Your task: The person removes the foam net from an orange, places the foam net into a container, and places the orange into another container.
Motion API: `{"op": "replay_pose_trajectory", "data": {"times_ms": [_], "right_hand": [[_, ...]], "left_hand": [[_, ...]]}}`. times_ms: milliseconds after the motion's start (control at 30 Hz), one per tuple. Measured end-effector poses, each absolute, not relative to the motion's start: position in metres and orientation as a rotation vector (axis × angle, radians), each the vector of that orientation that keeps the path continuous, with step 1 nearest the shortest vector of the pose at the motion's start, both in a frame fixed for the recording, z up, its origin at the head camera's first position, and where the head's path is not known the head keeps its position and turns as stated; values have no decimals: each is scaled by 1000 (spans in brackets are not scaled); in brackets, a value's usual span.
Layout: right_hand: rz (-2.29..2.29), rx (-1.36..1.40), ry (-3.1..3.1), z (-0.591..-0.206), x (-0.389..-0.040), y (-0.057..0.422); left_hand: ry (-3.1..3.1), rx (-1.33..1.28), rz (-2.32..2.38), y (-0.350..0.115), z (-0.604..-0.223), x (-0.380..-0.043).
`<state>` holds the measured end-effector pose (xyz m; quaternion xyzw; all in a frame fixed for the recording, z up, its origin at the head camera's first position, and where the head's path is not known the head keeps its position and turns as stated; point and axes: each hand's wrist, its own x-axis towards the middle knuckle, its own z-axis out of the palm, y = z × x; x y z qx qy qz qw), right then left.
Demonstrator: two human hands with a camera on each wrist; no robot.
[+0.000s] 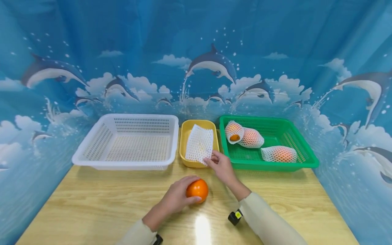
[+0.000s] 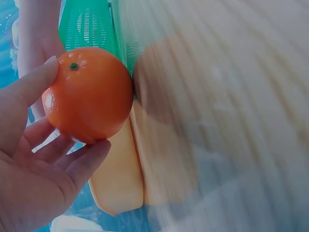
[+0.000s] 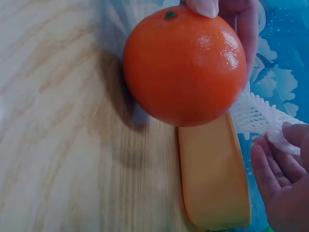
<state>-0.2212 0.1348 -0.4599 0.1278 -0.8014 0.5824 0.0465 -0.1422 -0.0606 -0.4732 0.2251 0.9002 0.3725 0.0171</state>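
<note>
An orange (image 1: pixel 198 190) with a small green stem mark rests on the wooden table, and my left hand (image 1: pixel 179 194) grips it from the left with thumb and fingers curled round it. The same orange (image 2: pixel 94 94) fills much of the left wrist view. My right hand (image 1: pixel 223 168) pinches the lower right corner of a white foam net sleeve (image 1: pixel 199 143). That sleeve lies flat over the yellow basket (image 1: pixel 182 149). In the right wrist view the right hand (image 3: pixel 285 169) holds the net's edge between thumb and fingers.
A white perforated basket (image 1: pixel 125 165) stands at the back left. In the green basket (image 1: pixel 269 166) at the back right lie several fruits in foam nets, such as a net-wrapped fruit (image 1: pixel 279 154). A curtain (image 1: pixel 147 41) printed with dolphins hangs behind the table (image 1: pixel 92 200).
</note>
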Motion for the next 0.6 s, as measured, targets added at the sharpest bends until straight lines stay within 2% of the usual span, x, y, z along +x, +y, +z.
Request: {"op": "replay_pose_trajectory", "data": {"times_ms": [600], "right_hand": [[1596,330,-2599,-455,-244,122]], "left_hand": [[2787,696,1186,-64,-474,-141]]}}
